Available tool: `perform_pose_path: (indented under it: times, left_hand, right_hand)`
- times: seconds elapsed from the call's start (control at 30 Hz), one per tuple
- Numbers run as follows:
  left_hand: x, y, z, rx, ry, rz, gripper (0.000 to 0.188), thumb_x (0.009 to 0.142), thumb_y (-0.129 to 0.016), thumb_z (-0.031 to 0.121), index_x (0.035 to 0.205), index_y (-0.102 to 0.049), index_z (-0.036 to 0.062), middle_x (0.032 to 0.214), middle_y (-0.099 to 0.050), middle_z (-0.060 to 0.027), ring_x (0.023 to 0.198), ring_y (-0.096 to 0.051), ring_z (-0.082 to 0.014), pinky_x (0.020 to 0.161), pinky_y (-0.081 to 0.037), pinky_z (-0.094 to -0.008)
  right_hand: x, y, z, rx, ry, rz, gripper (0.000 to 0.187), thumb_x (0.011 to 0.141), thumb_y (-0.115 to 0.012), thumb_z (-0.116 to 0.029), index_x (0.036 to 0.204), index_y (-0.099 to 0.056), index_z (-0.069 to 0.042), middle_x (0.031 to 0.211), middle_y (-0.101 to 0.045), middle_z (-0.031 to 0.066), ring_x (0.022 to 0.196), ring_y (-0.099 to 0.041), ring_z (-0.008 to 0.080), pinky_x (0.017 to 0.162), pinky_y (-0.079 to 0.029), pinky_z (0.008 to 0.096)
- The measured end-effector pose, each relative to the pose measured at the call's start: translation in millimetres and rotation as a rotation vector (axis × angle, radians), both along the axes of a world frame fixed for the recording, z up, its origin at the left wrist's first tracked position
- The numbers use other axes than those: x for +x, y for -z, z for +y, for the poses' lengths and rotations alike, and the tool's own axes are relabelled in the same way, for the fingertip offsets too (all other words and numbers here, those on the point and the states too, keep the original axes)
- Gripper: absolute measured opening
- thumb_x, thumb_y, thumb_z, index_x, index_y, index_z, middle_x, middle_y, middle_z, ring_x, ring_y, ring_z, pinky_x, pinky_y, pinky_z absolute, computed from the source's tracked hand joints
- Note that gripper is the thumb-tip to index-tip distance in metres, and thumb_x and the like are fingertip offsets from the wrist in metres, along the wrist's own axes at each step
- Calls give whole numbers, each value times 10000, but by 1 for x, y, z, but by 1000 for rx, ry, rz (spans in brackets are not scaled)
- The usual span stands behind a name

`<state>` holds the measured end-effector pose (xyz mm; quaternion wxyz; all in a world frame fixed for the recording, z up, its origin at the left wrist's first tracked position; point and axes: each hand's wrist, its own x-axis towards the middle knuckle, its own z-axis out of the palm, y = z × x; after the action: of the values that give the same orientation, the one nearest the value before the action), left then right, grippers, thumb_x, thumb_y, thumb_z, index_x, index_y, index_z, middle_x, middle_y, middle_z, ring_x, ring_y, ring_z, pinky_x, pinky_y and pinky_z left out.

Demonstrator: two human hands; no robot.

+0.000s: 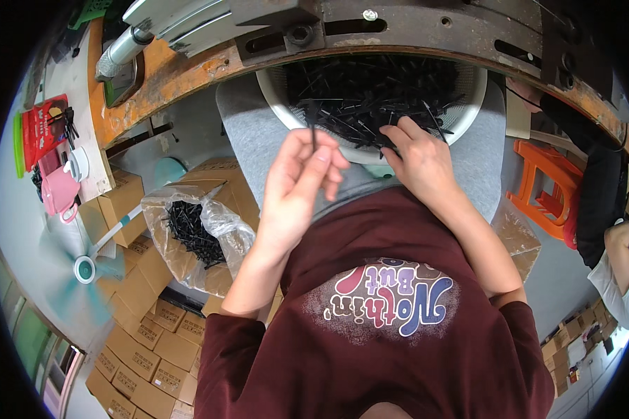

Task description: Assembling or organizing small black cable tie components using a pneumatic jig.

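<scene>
My left hand (pixel 302 174) is closed, with a thin black plastic stick-like piece (pixel 313 119) pinched upright between thumb and fingers, at the near left rim of a white basket (pixel 276 105). Many similar slender black pieces (pixel 356 98) fill that basket, which sits on my lap under the bench edge. Over its near right side is my right hand (pixel 423 159), fingers bent and thumb apart from the forefinger, the tips at the loose pieces. I see nothing plainly held there.
A metal machine (pixel 412 24) on a worn wooden bench (pixel 182 80) overhangs the basket. To the left are a clear bag (pixel 234 234) of black pieces in a carton, a turning fan (pixel 84 269) and stacked cartons (pixel 136 356). An orange stool (pixel 545 188) and another person's arm (pixel 618 251) are at right.
</scene>
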<state>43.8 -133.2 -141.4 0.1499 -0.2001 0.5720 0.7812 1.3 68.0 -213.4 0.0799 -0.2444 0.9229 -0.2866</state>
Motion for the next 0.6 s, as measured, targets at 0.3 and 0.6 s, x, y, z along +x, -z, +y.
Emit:
perform_pose_path:
  times: [0.3,0.6]
  left_hand:
    - [9,14,-9,-283,85,-66,210,936,-640,153,1101,-638,23,949,-679,-41,632,-427,-12,561,-307,-166]
    - [9,4,8,118,215,-203,169,877,-718,81,1005,-714,-29,940,-728,-74,850,-664,-97,771,-523,-228]
  right_hand:
    - [5,-27,5,-219,-204,152,221,711,-692,-38,923,-630,-28,798,-562,63,677,-612,236,582,-504,357]
    - [16,-77,0,-328,-561,542,195,687,-665,-127,855,-693,-31,845,-613,28,704,-567,122,576,-428,236]
